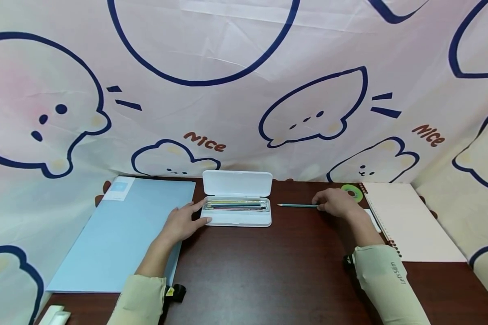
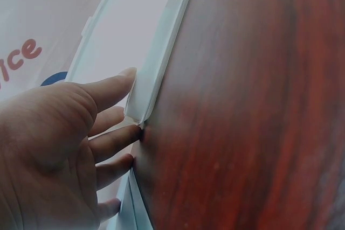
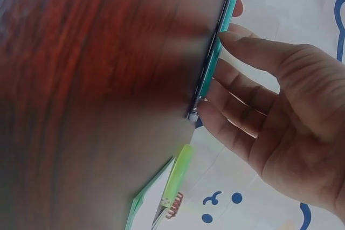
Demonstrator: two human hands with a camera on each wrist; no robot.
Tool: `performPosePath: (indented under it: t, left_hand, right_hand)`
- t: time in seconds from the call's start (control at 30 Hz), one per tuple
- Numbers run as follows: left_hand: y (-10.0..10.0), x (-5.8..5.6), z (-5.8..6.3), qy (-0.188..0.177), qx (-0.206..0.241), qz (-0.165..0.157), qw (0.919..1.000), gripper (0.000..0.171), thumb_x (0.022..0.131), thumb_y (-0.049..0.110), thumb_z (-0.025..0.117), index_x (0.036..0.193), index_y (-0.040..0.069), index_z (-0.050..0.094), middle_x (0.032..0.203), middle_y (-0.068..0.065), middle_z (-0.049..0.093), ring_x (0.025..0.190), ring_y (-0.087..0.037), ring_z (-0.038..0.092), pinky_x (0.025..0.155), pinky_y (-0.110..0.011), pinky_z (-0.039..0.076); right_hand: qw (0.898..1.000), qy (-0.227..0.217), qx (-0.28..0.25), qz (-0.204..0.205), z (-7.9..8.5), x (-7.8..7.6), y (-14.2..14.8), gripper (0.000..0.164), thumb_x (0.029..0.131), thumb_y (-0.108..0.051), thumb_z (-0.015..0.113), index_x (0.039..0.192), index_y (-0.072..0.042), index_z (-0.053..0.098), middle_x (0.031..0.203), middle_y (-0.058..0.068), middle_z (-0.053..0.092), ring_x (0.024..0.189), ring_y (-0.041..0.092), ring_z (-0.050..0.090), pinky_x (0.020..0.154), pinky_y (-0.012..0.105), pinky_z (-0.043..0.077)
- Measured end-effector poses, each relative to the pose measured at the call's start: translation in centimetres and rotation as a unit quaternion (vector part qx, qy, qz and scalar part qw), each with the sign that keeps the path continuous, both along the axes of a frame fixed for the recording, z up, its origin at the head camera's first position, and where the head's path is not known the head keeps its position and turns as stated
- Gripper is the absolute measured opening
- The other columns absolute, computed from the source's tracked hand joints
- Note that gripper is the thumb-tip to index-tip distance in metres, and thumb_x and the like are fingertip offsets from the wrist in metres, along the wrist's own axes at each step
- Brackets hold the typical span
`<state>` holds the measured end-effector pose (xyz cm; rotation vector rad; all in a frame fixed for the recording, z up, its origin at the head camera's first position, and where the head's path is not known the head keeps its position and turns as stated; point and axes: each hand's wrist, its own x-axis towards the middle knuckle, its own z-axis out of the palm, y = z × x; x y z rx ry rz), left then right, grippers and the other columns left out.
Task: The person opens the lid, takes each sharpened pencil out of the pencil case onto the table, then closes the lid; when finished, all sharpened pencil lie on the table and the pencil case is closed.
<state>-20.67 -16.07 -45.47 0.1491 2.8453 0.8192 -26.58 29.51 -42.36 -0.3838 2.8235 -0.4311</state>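
Evenly, both forearms reach forward over the dark wooden table point(image 1: 268, 275) and slant inward, light green sleeves point(image 1: 384, 271) ending above the wrists. The left hand point(image 1: 182, 224) is spread with its fingers loosely extended, clasping nothing; it touches the left end of the open white pencil case point(image 1: 237, 220), thumb at the near corner and forefinger towards the hinge. Several pencils point(image 1: 236, 205) lie in that case. The right hand point(image 1: 339, 203), bent at the wrist towards the left, pinches a teal pencil point(image 1: 296, 205) near its rear end, thumb against fingers. That pencil lies level, right of the case, its point facing it but apart. Just beyond the right hand is a green ring-shaped object point(image 1: 356, 195), beside a spiral-bound pad point(image 1: 415, 221).
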Motion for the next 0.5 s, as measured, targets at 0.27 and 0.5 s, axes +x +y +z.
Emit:
performPosePath:
  t: [0.27,0.5]
  left_hand:
    - [0.1,0.1,0.0,0.001,-0.001,0.001,1.0000,0.070,0.098,0.040,0.065,0.158,0.019,0.037,0.154,-0.029,0.045,0.147,-0.047,0.037,0.123,-0.067,0.015]
    - [0.0,-0.1,0.0,0.001,-0.005,0.005,1.0000,0.070,0.098,0.040,0.065,0.158,0.019,0.036,0.154,-0.029,0.044,0.147,-0.047,0.036,0.123,-0.067,0.015]
  right_hand:
    - [1.000,-0.003,0.002,0.009,0.1,-0.1,-0.4,0.020,0.097,-0.011,0.063,0.111,-0.016,0.076,0.113,0.008,0.074,0.090,0.023,0.060,0.083,0.045,0.054]
    - [1.000,0.001,-0.001,0.012,0.5,0.1,-1.1,0.022,0.098,-0.013,0.062,0.115,-0.017,0.076,0.117,0.007,0.074,0.097,0.023,0.063,0.090,0.050,0.054]
